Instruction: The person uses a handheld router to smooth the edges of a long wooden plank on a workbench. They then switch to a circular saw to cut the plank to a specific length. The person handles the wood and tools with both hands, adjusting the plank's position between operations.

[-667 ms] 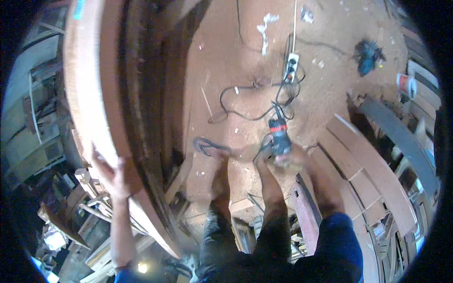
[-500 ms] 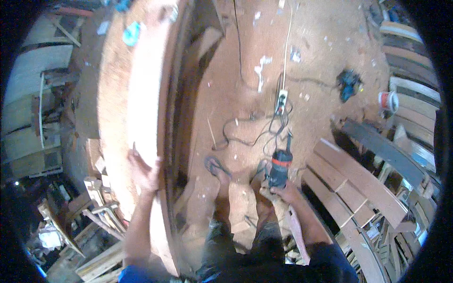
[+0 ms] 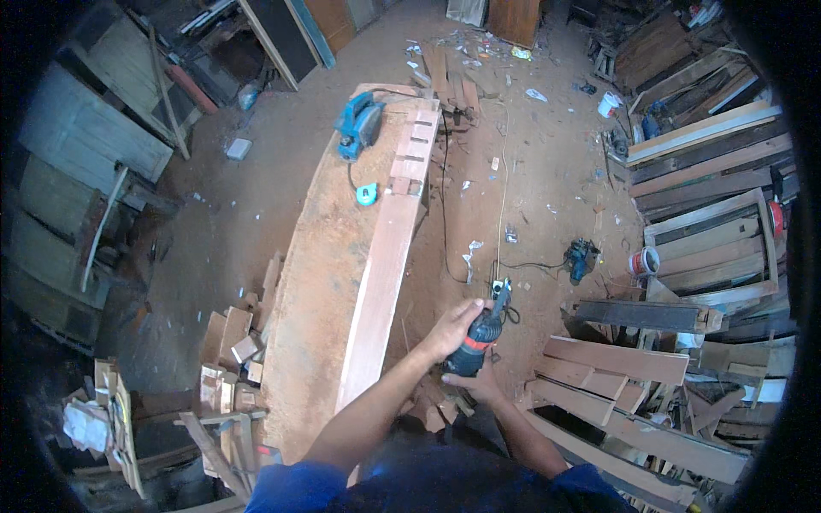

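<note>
My left hand (image 3: 453, 329) is wrapped round the upper side of a black power tool (image 3: 480, 340) with a red band, held right of the pale wooden plank (image 3: 372, 316). My right hand (image 3: 473, 383) grips its lower end. The plank lies lengthwise along the workbench (image 3: 304, 342); several dark slots show in its far part. A blue planer (image 3: 357, 128) stands toward the bench's far end, with a turquoise tape measure (image 3: 366, 194) below it.
A power strip (image 3: 498, 285) with cords lies on the dusty floor (image 3: 547, 214), near another power tool (image 3: 580, 256) and a bucket (image 3: 643, 262). Stacked boards (image 3: 616, 368) line the right. Offcuts (image 3: 224, 342) lean left of the bench. Old panels (image 3: 103, 128) stand at the far left.
My left hand has left the plank and moved right onto the tool, which my right hand has raised toward the bench. The view has tilted up, showing more of the bench and floor.
</note>
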### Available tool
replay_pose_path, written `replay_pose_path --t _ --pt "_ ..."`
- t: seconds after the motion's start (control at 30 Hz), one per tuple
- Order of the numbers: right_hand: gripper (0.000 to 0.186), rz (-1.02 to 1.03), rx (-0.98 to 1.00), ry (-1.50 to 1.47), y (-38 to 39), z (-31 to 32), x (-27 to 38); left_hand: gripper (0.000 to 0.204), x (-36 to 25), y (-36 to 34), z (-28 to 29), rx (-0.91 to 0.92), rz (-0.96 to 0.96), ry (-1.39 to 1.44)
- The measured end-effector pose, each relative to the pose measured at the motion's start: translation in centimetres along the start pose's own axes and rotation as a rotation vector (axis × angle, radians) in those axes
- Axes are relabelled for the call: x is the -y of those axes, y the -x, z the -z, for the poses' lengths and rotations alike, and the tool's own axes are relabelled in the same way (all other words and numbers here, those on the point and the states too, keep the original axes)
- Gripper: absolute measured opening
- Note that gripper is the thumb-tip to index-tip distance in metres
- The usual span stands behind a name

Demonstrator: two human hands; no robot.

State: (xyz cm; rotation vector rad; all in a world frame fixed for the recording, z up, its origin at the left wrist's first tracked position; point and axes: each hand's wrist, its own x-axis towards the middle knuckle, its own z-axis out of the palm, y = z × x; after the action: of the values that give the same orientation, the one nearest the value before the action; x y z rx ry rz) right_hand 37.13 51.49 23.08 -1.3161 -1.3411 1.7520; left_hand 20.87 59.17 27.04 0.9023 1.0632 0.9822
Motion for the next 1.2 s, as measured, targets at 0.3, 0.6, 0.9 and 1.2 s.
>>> replay_pose_path --t 0.3,0.6,0.9,1.2 --pt "0.082 0.12 -0.166 0.146 -4.4 -5.5 3.5 0.042 -6.6 -0.9 5.9 0.123 -0.147 -0.303" --pt "0.075 -0.052 -0.132 -0.117 -16.7 -3.0 5.4 0.065 -3.5 -10.3 15.2 -0.426 -0.17 -0.567" --pt "0.046 -0.075 -0.273 -0.089 -30.6 4.7 5.9 0.127 3.9 -19.9 23.7 -0.677 0.29 -1.219" --pt "0.045 0.008 -0.461 -0.066 -37.9 4.7 8.8 0.129 3.8 -19.7 22.2 -0.542 0.31 -1.238"
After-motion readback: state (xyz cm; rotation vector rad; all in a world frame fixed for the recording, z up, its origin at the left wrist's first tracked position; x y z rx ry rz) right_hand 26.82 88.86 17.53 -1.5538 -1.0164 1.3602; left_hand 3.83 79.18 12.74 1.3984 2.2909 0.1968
